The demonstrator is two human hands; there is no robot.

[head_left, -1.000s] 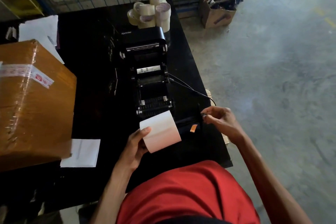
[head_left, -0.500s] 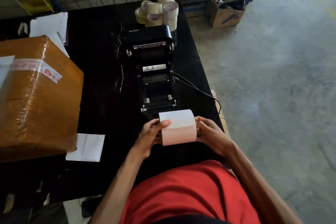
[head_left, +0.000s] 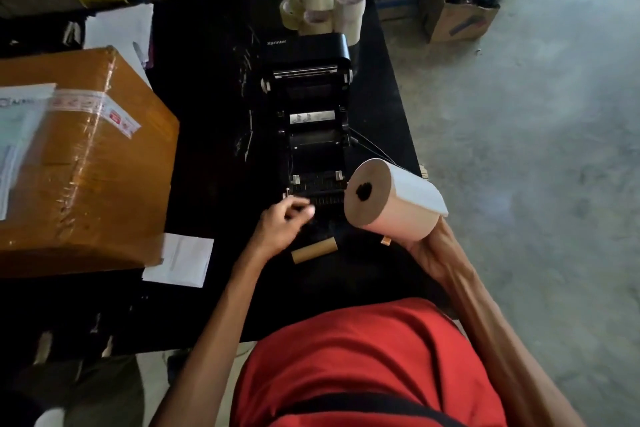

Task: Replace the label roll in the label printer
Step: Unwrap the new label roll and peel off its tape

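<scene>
- Label roll: held off the tabletop at the 3 o'clock side of the printer's near end, tilted so its flat end with the dark core hole faces the camera. Half a second ago it sat level in front of the printer, between both hands.
- Right hand: under the roll at its 5 o'clock side, gripping it alone; fingers mostly hidden behind the roll.
- Left hand: has let go of the roll; now at the printer's near edge, fingers curled and motion-blurred; whether it holds anything cannot be told.
- Label printer: lid open, black, roll bay empty; position unchanged.
- Cardboard core: lies on the tabletop at 6 o'clock of the printer, just beside the left hand; not visible earlier.
- Tape rolls: stacked at 12 o'clock of the printer.
- Carton: at 9 o'clock, well apart from the printer.
</scene>
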